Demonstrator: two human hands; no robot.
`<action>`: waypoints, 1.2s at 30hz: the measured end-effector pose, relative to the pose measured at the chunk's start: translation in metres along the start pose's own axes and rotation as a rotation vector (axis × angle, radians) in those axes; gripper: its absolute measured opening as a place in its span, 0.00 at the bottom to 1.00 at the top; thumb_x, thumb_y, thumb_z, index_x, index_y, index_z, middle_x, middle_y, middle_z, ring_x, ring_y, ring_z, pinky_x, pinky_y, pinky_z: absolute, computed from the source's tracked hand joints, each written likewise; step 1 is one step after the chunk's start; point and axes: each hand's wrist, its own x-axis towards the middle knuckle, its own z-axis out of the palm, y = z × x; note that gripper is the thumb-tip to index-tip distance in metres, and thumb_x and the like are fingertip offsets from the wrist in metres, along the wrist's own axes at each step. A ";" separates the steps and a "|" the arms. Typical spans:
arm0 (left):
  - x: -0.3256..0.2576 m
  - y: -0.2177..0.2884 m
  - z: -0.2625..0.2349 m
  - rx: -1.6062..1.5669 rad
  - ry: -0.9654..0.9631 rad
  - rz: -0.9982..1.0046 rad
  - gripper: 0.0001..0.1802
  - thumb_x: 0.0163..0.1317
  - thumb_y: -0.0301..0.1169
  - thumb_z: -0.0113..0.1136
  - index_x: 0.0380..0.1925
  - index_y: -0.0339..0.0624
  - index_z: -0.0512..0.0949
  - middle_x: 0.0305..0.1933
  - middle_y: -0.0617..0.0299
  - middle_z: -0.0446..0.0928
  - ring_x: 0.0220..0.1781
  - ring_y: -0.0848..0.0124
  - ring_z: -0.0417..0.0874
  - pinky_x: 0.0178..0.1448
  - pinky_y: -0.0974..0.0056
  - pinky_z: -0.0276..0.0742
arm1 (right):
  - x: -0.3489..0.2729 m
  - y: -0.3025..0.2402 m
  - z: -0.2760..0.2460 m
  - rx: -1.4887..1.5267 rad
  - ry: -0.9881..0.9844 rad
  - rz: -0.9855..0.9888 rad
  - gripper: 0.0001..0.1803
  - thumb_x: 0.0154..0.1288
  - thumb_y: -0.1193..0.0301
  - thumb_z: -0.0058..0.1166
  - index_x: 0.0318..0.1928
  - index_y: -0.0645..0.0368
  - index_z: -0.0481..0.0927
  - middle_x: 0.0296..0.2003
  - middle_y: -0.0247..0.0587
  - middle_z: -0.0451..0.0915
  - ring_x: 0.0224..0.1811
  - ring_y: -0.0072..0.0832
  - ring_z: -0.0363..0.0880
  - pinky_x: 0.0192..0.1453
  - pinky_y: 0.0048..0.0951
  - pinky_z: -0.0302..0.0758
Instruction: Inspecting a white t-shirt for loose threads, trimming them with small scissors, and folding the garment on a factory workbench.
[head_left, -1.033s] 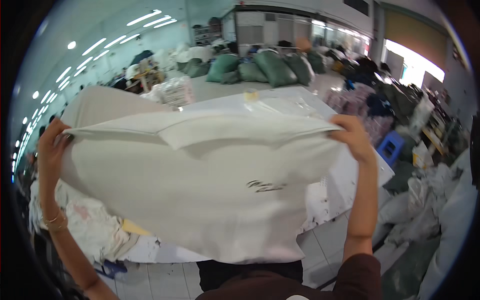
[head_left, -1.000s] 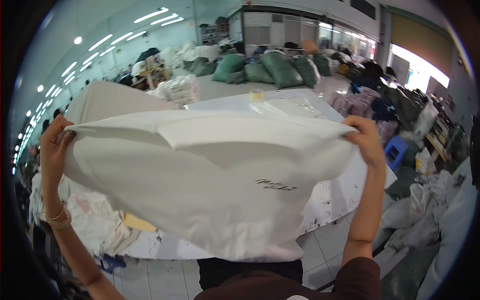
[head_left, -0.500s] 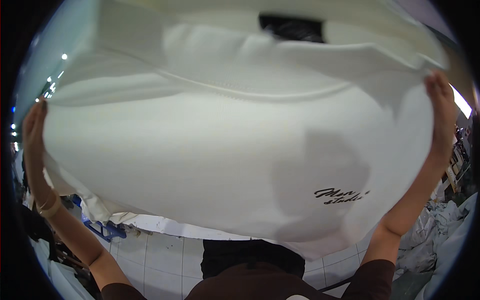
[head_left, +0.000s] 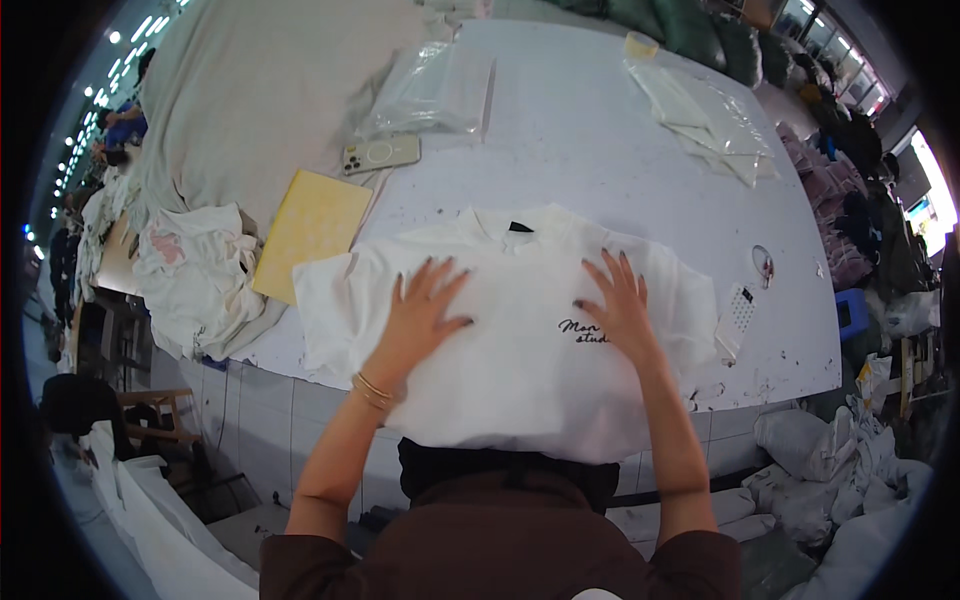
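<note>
A white T-shirt (head_left: 500, 350) with a dark neck label and black script print on its chest lies spread on the table, collar away from me. Its lower hem hangs toward my body at the near edge. My left hand (head_left: 425, 308) rests flat on the left of the chest, fingers spread. On the right, my right hand (head_left: 618, 305) presses flat beside the print and covers part of it, its fingers also apart. Neither hand grips the cloth.
Left of the shirt lie a yellow notebook (head_left: 310, 235) and a crumpled white garment (head_left: 195, 270). Beyond are a phone (head_left: 382, 154) and clear plastic bags (head_left: 425, 95). A small white card (head_left: 737, 322) lies at right on the white table (head_left: 570, 120). Bundles (head_left: 830, 450) fill the floor at right.
The shirt, held up and stretched between both raised hands, has come down flat onto the table. Both hands have let go of its edges and moved inward onto the chest.
</note>
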 end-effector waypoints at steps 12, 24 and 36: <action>0.033 0.025 0.011 -0.201 -0.013 -0.002 0.28 0.49 0.28 0.62 0.54 0.47 0.70 0.55 0.59 0.68 0.57 0.58 0.67 0.61 0.56 0.61 | -0.020 -0.007 0.004 0.016 -0.037 0.135 0.23 0.62 0.63 0.52 0.58 0.47 0.70 0.64 0.35 0.60 0.70 0.37 0.50 0.71 0.50 0.39; 0.111 0.020 0.054 -0.229 0.023 0.161 0.15 0.50 0.29 0.64 0.39 0.45 0.76 0.44 0.67 0.72 0.48 0.67 0.72 0.53 0.60 0.63 | 0.087 -0.026 0.016 0.217 -0.075 -0.173 0.13 0.50 0.76 0.59 0.39 0.55 0.76 0.42 0.30 0.72 0.46 0.29 0.66 0.48 0.34 0.61; 0.101 -0.034 0.036 0.064 0.268 -0.227 0.30 0.41 0.35 0.71 0.48 0.50 0.73 0.52 0.64 0.67 0.54 0.62 0.67 0.54 0.53 0.61 | 0.096 0.002 0.033 0.092 0.265 0.026 0.20 0.49 0.71 0.63 0.45 0.50 0.74 0.52 0.34 0.65 0.56 0.32 0.62 0.56 0.38 0.56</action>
